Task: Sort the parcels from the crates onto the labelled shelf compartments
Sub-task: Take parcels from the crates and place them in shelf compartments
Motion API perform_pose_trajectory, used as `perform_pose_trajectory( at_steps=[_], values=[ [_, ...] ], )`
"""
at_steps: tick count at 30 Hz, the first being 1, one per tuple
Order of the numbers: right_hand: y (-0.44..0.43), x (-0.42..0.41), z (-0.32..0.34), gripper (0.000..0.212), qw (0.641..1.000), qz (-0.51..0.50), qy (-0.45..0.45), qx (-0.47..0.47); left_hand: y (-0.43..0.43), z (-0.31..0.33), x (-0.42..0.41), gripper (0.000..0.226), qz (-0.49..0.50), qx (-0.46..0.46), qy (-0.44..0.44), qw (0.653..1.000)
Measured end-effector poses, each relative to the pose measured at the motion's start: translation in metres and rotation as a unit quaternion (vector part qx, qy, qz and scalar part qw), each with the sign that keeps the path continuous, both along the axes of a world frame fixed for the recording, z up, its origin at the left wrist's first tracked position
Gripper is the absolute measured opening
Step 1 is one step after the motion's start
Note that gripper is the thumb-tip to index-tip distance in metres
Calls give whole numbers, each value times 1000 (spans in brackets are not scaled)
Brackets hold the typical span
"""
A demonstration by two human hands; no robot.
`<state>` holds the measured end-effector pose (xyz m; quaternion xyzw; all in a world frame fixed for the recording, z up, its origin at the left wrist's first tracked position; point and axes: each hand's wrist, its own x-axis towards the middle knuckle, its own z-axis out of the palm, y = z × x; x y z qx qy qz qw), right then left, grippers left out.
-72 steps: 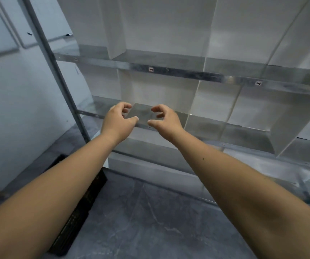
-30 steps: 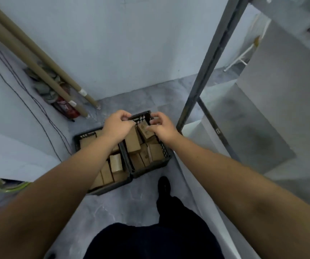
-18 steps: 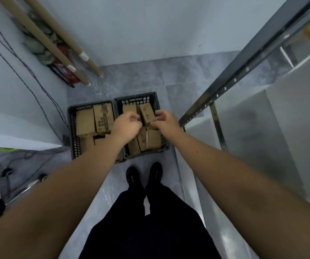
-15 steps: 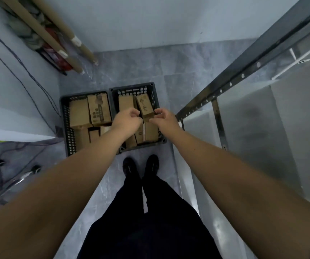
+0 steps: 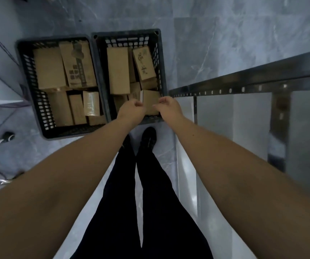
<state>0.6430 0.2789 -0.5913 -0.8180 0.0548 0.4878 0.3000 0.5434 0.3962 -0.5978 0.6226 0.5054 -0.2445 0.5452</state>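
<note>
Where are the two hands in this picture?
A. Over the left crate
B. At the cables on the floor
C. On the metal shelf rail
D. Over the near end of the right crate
D: the left hand and the right hand are on either side of a parcel at the near end of the right crate.

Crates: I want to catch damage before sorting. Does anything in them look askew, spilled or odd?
Nothing looks spilled or damaged. The parcels are just loosely packed: the scrawled parcel in the right crate lies tilted against its neighbours, and the printed parcel in the left crate sits skewed.
</note>
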Motion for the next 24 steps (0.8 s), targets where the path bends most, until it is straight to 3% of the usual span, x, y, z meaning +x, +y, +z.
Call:
perform_pose_trajectory(
  at_steps=[7,11,13,15,19,24],
  values=[
    [-4,-2,-139,37,997,-2,70,-29,-20,-135,-4,14,-11,-40,88,995],
    [-13,1,-203,5,996,1,53,-70,-22,-208,-2,18,-5,-21,101,995],
    [-14,5,-236,19,994,22,35,-105,-22,-241,6,15,10,-2,98,995],
    [-8,8,-264,16,991,26,13,-134,-21,-268,18,18,19,15,93,995],
    [6,3,-302,44,987,14,11,-162,-19,-309,36,45,22,34,66,997],
    [16,10,-328,27,983,-55,40,-168,-17,-333,40,53,56,7,62,996]
  ],
)
